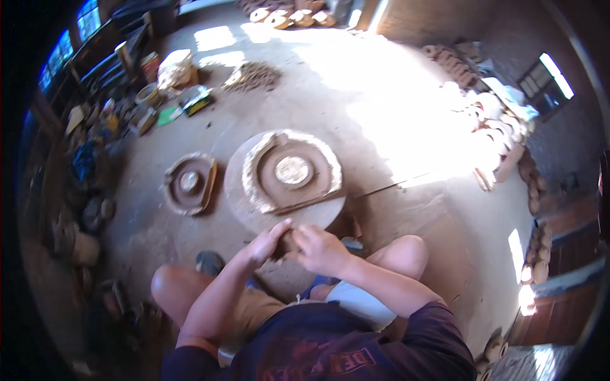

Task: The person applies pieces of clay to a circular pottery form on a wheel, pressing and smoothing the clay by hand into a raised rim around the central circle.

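Red lettering (337, 362), part of it inside a boxed outline, crosses the front of the person's dark shirt (286, 336).

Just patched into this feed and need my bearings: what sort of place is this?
Probably a pottery workshop: a round clay-brown form sits on a round disc, a smaller form lies to its left, and reddish-brown pieces are piled farther off, at the right.

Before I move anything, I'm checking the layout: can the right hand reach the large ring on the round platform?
Probably yes: the large ring lies ahead of the right hand, nothing visible between, though that hand seems busy with a brown lump.
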{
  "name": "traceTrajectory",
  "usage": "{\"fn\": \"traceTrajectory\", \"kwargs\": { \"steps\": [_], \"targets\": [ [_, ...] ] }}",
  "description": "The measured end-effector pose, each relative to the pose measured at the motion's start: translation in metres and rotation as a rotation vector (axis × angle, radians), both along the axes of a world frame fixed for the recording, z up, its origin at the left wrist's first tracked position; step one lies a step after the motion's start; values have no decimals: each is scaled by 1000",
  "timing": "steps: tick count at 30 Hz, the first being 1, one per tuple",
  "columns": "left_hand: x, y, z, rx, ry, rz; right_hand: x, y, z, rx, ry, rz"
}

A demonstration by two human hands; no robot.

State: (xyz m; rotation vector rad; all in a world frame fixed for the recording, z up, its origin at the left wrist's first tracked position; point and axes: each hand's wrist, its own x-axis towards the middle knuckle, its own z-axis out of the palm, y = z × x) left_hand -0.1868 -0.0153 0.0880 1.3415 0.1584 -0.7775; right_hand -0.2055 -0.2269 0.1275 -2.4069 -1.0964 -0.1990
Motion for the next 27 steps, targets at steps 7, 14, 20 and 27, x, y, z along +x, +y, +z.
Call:
{"fn": "traceTrajectory", "kwargs": {
  "steps": [7,14,20,27],
  "targets": [
    [1,-6,-2,-137,148,-75,11,-25,-20,-223,-235,154],
    [2,-9,-3,-13,-263,-99,18,-30,-35,199,201,-73],
    [34,34,-20,-5,-412,496,62,-26,-9,75,-71,-160],
    [78,67,-55,795,-297,239,90,-32,-42,201,81,-244]
  ]
}}
